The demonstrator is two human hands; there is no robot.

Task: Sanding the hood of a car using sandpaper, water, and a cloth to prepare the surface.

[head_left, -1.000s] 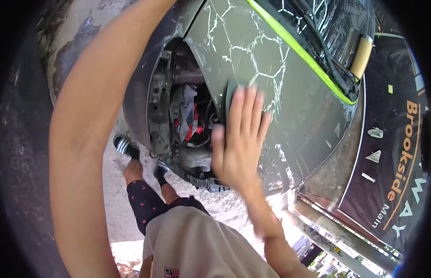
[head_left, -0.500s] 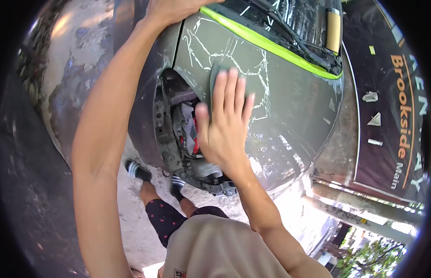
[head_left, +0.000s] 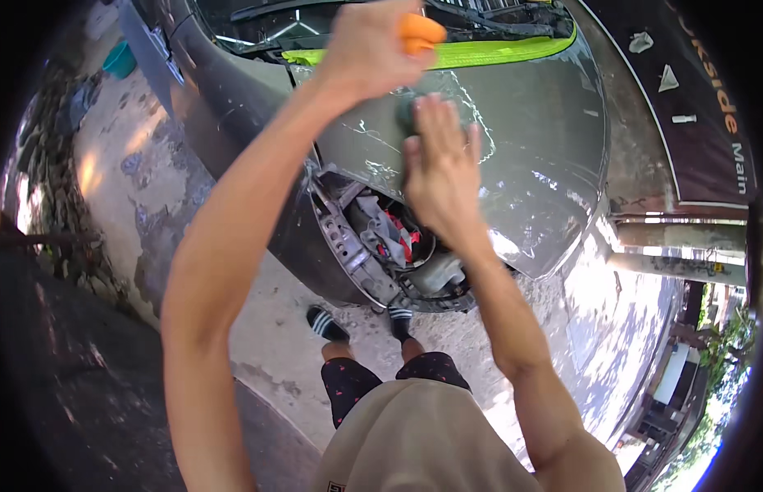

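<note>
My left hand (head_left: 369,49) grips an orange object (head_left: 422,31), perhaps a spray-bottle head, raised over the grey car hood (head_left: 545,115) near a lime-green strip (head_left: 512,51) below the windshield. My right hand (head_left: 443,164) lies flat with fingers stretched on a dark green sheet (head_left: 407,111), pressed to the hood among white cracked lines. Below it gapes the empty headlight opening (head_left: 348,238), with crumpled grey and red material (head_left: 389,230) inside.
My feet in striped slides (head_left: 328,325) stand on pale concrete (head_left: 275,320) against the bumper. A teal basin (head_left: 119,59) sits at the upper left. A dark banner (head_left: 685,82) hangs at the right beside poles (head_left: 676,266). A rough stone edge (head_left: 49,164) runs along the left.
My left hand has come into full view with the orange object, moving rightward across the windshield's base. My right hand stays on the sheet. The view has turned, showing more ground.
</note>
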